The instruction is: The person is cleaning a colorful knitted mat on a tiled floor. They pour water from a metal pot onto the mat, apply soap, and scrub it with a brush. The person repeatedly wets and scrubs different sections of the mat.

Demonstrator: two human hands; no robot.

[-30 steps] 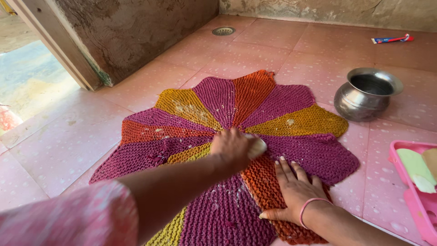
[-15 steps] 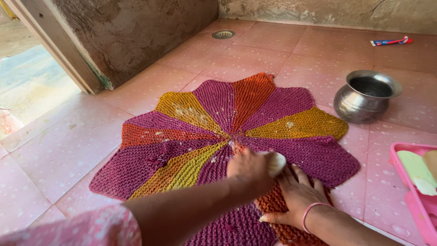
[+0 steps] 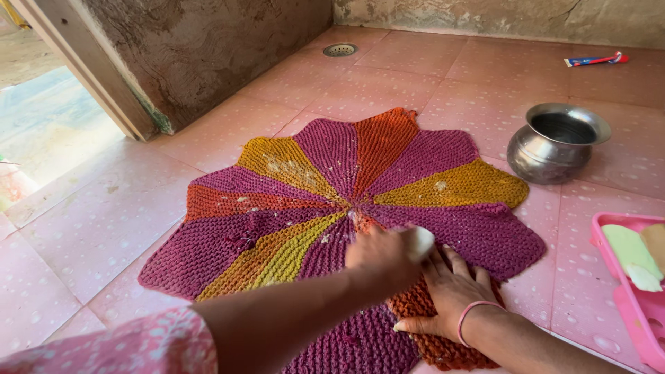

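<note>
1. The floor (image 3: 104, 228) is laid with large pink square tiles, glossy and flecked with pale spots, with thin grout lines between them; a rough, mottled plaster wall (image 3: 208, 48) rises at its far edge.
2. A round knitted mat (image 3: 388, 159) lies flat on the tiles in the middle of the view. It is made of ribbed wedges in magenta, orange and mustard yellow that meet at the centre, its rim is scalloped, and whitish foam and flecks dot the yarn.
3. A squat metal pot (image 3: 554, 144) with a flared lip and a dull grey shine stands upright on the tiles just beside the mat's right edge.
4. A pink plastic tray (image 3: 616, 305) sits at the right border, partly cut off; it holds smooth pale green and tan slabs, possibly soap bars, though the view is too cropped to be sure.
5. The left hand (image 3: 384, 260), reaching out from a pink patterned sleeve, is closed around a small pale rounded piece (image 3: 421, 242) and presses it to the mat just below the centre.
6. The right hand (image 3: 450, 294), with a pink bangle at the wrist, lies palm down with fingers spread, flat on the orange wedge at the near edge, holding nothing.
7. A round metal drain grate (image 3: 340, 50) is set in the far tiles.
</note>
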